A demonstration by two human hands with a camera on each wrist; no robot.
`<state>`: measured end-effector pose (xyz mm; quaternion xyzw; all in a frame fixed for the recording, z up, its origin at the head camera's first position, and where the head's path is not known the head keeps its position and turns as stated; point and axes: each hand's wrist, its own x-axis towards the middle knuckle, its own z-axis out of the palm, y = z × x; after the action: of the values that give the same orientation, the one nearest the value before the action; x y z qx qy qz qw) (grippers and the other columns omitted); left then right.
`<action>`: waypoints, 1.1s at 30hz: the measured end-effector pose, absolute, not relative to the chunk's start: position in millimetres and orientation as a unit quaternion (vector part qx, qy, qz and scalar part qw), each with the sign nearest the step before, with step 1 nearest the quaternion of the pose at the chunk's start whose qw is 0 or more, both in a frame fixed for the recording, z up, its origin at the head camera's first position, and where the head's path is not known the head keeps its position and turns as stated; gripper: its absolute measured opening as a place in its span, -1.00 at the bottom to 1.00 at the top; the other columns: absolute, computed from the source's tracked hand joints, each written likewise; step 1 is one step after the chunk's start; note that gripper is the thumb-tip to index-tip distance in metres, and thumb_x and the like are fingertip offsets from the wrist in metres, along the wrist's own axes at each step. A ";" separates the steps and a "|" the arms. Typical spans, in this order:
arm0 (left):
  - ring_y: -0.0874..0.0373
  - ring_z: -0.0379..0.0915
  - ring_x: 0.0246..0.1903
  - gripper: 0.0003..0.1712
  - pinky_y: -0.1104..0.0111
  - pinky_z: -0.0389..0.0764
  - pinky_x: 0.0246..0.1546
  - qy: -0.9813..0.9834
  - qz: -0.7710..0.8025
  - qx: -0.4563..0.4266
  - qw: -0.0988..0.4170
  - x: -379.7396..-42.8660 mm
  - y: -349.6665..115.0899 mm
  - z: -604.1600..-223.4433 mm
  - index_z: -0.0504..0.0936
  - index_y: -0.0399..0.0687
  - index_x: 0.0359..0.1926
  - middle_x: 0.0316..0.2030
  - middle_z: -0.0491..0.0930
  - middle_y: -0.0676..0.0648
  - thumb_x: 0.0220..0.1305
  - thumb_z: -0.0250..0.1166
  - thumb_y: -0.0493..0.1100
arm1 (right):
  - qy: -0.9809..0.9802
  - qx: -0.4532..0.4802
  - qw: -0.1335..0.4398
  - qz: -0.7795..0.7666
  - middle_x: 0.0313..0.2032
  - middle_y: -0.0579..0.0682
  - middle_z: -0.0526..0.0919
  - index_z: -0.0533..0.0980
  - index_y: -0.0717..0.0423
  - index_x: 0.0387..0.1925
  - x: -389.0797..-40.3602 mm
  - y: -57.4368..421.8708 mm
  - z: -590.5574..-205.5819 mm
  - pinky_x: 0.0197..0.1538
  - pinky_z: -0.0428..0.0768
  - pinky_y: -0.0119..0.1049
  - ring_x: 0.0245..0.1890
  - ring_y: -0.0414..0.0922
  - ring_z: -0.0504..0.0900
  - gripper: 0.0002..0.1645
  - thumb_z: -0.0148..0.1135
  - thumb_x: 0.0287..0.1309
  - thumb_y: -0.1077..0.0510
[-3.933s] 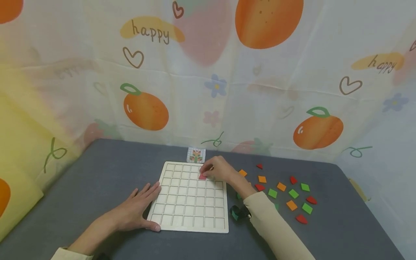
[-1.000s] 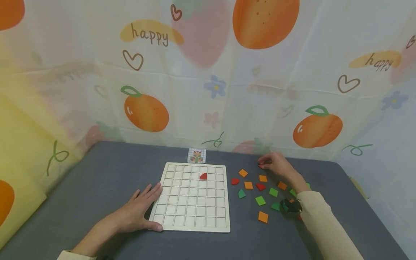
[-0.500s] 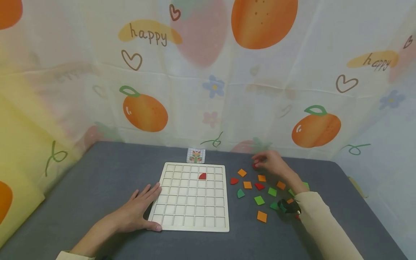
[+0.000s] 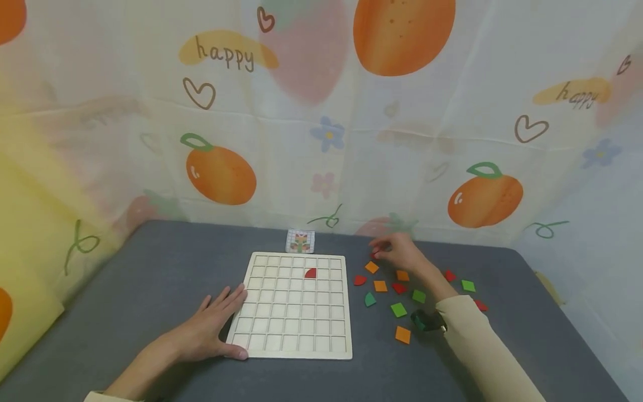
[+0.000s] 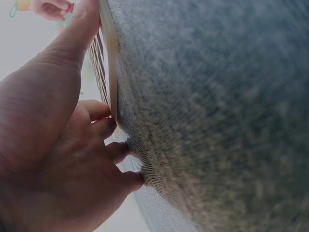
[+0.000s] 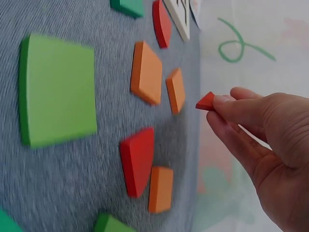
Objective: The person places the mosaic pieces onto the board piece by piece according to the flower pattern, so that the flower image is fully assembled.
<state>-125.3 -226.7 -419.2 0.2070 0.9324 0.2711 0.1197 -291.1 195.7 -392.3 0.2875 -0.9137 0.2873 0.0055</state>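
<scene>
My right hand [image 4: 399, 252] pinches a small red triangular tile [image 6: 206, 101] between thumb and fingertips, held above the table to the right of the board. The pale wooden grid board [image 4: 288, 310] lies flat in front of me. One red quarter-round tile [image 4: 311, 273] sits in a square of its second row. My left hand [image 4: 208, 326] rests with spread fingers along the board's left edge, the thumb at the near left corner. In the left wrist view the thumb lies along the board's rim [image 5: 112, 63], and fingertips touch the cloth.
Orange squares [image 4: 403, 335], green squares [image 4: 399, 310], red quarter-rounds [image 4: 359, 280] and a dark green quarter-round [image 4: 370, 300] lie scattered right of the board. A small pattern card [image 4: 300, 241] lies behind the board. A printed curtain [image 4: 321, 167] hangs along the table's back edge.
The right hand left the red quarter-round on the board, moved to the far right and took up the red triangle. It has since moved left with it. The left hand stays put.
</scene>
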 end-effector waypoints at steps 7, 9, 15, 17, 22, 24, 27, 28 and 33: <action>-0.39 -0.30 0.46 0.40 -0.36 -0.30 0.28 0.930 0.280 0.204 0.123 -126.1 -226.6 -419.9 0.01 -0.29 0.51 0.52 -0.10 -0.28 -0.14 0.44 0.41 | -0.915 0.287 0.001 0.285 -0.30 0.08 0.73 0.66 0.33 -0.11 -288.5 183.6 -394.0 -0.20 0.67 -0.17 -0.27 -0.01 0.70 -0.74 0.35 0.11 0.40; -0.39 -0.30 0.45 0.41 -0.36 -0.30 0.28 0.930 0.280 0.203 0.123 -126.2 -226.4 -420.1 0.01 -0.30 0.51 0.51 -0.10 -0.28 -0.15 0.45 0.40 | -0.913 0.290 0.001 0.288 -0.30 0.07 0.73 0.66 0.33 -0.11 -287.9 179.8 -394.3 -0.23 0.67 -0.19 -0.28 -0.02 0.70 -0.73 0.35 0.10 0.39; -0.39 -0.30 0.45 0.41 -0.36 -0.31 0.28 0.931 0.280 0.200 0.124 -125.6 -226.4 -420.2 0.00 -0.30 0.51 0.51 -0.10 -0.28 -0.15 0.45 0.40 | -0.899 0.305 -0.005 0.313 -0.29 0.06 0.73 0.66 0.34 -0.10 -282.6 165.3 -393.7 -0.21 0.66 -0.23 -0.28 -0.04 0.69 -0.72 0.36 0.10 0.39; -0.38 -0.30 0.46 0.41 -0.35 -0.32 0.28 0.930 0.282 0.200 0.125 -124.8 -226.6 -419.4 0.00 -0.29 0.51 0.52 -0.10 -0.28 -0.15 0.45 0.40 | -0.893 0.312 -0.003 0.324 -0.28 0.06 0.73 0.67 0.32 -0.10 -279.4 159.0 -393.0 -0.19 0.67 -0.24 -0.27 -0.05 0.69 -0.72 0.36 0.10 0.38; -0.39 -0.31 0.46 0.40 -0.35 -0.32 0.28 0.929 0.284 0.200 0.123 -123.2 -228.2 -418.9 0.00 -0.30 0.51 0.52 -0.11 -0.28 -0.13 0.45 0.40 | -0.880 0.333 0.010 0.338 -0.28 0.04 0.73 0.68 0.28 -0.11 -271.5 141.8 -392.1 -0.14 0.67 -0.26 -0.26 -0.07 0.68 -0.74 0.37 0.10 0.36; -0.39 -0.30 0.45 0.40 -0.36 -0.31 0.27 0.930 0.283 0.201 0.121 -123.2 -228.9 -419.5 0.00 -0.29 0.51 0.51 -0.11 -0.29 -0.13 0.45 0.39 | -0.879 0.333 0.009 0.341 -0.29 0.03 0.73 0.67 0.27 -0.10 -268.2 135.2 -392.1 -0.13 0.66 -0.28 -0.25 -0.08 0.68 -0.74 0.36 0.12 0.35; -0.39 -0.30 0.46 0.40 -0.36 -0.31 0.27 0.930 0.282 0.201 0.121 -123.5 -229.4 -420.5 0.00 -0.28 0.51 0.52 -0.11 -0.28 -0.14 0.44 0.40 | -0.879 0.326 -0.004 0.350 -0.26 0.02 0.73 0.67 0.26 -0.08 -263.2 126.3 -392.4 -0.14 0.66 -0.29 -0.22 -0.08 0.68 -0.74 0.33 0.16 0.34; -0.39 -0.30 0.46 0.40 -0.36 -0.31 0.27 0.930 0.283 0.202 0.121 -123.5 -229.5 -420.7 0.00 -0.28 0.51 0.52 -0.10 -0.28 -0.13 0.44 0.40 | -0.878 0.323 -0.009 0.354 -0.25 0.02 0.73 0.66 0.26 -0.07 -261.9 123.5 -392.7 -0.13 0.66 -0.29 -0.21 -0.08 0.68 -0.74 0.32 0.17 0.34; -0.39 -0.30 0.45 0.40 -0.36 -0.32 0.27 0.929 0.285 0.202 0.122 -124.0 -229.7 -421.1 0.00 -0.28 0.51 0.52 -0.10 -0.28 -0.13 0.45 0.40 | -0.872 0.322 -0.014 0.368 -0.24 0.03 0.73 0.66 0.26 -0.06 -258.6 110.4 -395.9 -0.14 0.65 -0.29 -0.20 -0.07 0.68 -0.73 0.32 0.17 0.34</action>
<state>-124.0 -229.7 -421.1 0.2020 0.9291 0.2849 0.1218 -258.6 110.4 -395.9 0.3224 -0.8723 0.3675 -0.0137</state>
